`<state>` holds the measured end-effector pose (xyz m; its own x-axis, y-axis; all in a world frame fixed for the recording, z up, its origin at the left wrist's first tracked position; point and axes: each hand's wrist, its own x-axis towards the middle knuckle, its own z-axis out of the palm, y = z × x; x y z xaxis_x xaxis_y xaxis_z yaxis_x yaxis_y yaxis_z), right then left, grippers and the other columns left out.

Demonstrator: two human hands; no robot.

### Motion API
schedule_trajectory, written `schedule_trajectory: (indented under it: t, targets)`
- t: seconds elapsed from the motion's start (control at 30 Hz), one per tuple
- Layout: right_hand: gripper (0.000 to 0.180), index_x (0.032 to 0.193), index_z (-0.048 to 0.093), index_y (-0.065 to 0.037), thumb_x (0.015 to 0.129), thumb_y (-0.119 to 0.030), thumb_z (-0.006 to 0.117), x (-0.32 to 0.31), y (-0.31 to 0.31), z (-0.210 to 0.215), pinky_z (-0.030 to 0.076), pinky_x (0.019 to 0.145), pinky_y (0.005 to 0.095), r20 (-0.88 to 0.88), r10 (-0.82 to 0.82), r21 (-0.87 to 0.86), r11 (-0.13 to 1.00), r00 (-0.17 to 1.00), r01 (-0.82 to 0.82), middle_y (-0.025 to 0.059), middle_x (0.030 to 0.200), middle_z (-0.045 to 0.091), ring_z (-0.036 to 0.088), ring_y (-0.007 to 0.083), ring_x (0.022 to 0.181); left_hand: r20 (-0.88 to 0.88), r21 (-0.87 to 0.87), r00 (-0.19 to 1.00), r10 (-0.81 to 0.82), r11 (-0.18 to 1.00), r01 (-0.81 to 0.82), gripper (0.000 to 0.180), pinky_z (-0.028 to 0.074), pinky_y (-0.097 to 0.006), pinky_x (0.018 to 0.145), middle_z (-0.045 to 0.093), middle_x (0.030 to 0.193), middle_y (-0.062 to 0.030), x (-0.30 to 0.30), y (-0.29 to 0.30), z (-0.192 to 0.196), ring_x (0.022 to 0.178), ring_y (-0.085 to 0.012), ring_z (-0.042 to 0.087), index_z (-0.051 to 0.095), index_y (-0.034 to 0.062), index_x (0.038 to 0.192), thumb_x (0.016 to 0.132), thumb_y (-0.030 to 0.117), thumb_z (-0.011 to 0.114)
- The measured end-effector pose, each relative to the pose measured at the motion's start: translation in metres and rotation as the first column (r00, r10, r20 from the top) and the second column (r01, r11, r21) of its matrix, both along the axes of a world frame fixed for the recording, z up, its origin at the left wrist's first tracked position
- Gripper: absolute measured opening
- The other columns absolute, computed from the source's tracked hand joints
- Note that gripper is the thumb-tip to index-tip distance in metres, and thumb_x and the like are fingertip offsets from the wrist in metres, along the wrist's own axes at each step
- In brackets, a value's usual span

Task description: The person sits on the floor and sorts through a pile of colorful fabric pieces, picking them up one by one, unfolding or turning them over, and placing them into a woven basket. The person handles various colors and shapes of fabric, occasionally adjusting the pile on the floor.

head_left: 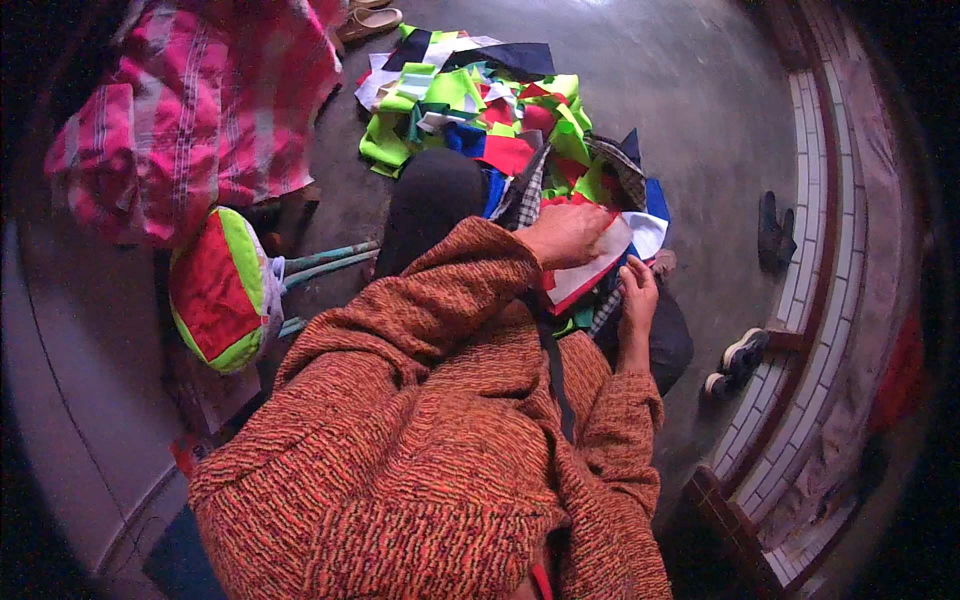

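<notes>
- Cloth piece (603, 262), off-white with red along its edges: over the person's lap, between the two hands, near end of the scrap heap.
- Left hand (568, 237): fingers curled in, back of hand up, gripping the cloth piece from above at its upper left part. Fingertips mostly hidden.
- Right hand (638, 292): just beside the cloth piece's right side, fingers bent upward, thumb side toward the cloth. Can't tell if it pinches an edge or only touches.
- White scrap (647, 232): just above the right hand's fingertips, blue cloth next to it.
- Checked cloth (532, 190), black and white: above the left hand; more checks right of it, by the heap.
- Scrap heap (455, 92): on the grey floor (690, 110), beyond the knees. Neon green, red, white, navy, blue, loosely piled, overlapping.
- Dark-clad knee (432, 200): left of the checked cloth.
- Left side: pink plaid cloth (215, 110); below it, red-and-green padded seat (222, 290) tilted, with pale green rods (330, 258).
- Right side: dark shoes with pale soles (738, 362) beside the white-brick ledge (802, 215).
</notes>
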<state>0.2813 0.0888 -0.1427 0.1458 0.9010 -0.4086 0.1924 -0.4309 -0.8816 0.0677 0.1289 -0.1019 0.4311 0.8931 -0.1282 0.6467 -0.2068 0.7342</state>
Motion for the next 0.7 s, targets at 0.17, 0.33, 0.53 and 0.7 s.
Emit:
schedule_trajectory:
  t: [0.17,0.33,0.53,0.7]
  targets:
    - [0.036,0.111,0.054,0.001,0.079,-0.01,0.064,-0.004,-0.001,-0.001,0.042,0.083,0.0264,0.055,-0.013,0.005,1.0,0.998,0.013,0.0075,0.102,0.059,0.055,0.015,0.091,0.134,0.054,0.971,-0.198,0.98,0.192,0.037,0.046,-0.042,0.077,0.06,0.097,-0.0163,-0.021,0.02,0.049,0.092,-0.0331,0.058,0.054,0.005,0.107,0.078,0.028,0.058]
    - [0.056,0.119,0.049,-0.002,0.072,-0.025,0.071,0.017,0.013,-0.035,0.037,0.094,0.0348,0.387,0.082,0.042,0.993,0.918,-0.107,0.017,0.115,0.051,0.048,0.0267,0.108,-0.013,0.047,0.986,-0.165,0.985,0.165,0.029,0.049,-0.045,0.066,0.062,0.088,-0.0168,-0.004,0.034,0.001,0.082,-0.0328,0.061,0.055,0.0024,0.101,0.077,0.019,0.056]
    - [0.067,0.126,0.043,-0.007,0.07,-0.03,0.071,0.013,0.048,-0.056,0.033,0.097,0.0385,0.592,0.08,0.097,0.981,0.802,-0.169,0.0219,0.124,0.042,0.038,0.0349,0.118,-0.288,0.079,0.873,-0.393,0.899,0.431,0.02,0.05,-0.042,0.055,0.063,0.078,-0.0135,0.01,0.022,0.003,0.073,-0.0281,0.064,0.056,0.0029,0.09,0.08,0.017,0.048]
    - [0.077,0.132,0.036,-0.029,0.065,-0.053,0.068,-0.002,0.081,-0.101,0.029,0.098,0.0509,0.755,0.271,-0.084,0.943,0.598,-0.321,0.0256,0.133,0.03,0.029,0.0468,0.12,-0.257,0.293,0.947,-0.192,0.919,0.265,0.026,0.047,-0.044,0.057,0.062,0.083,-0.0144,0.02,0.02,0.004,0.073,-0.0289,0.062,0.054,0.0024,0.098,0.08,0.02,0.048]
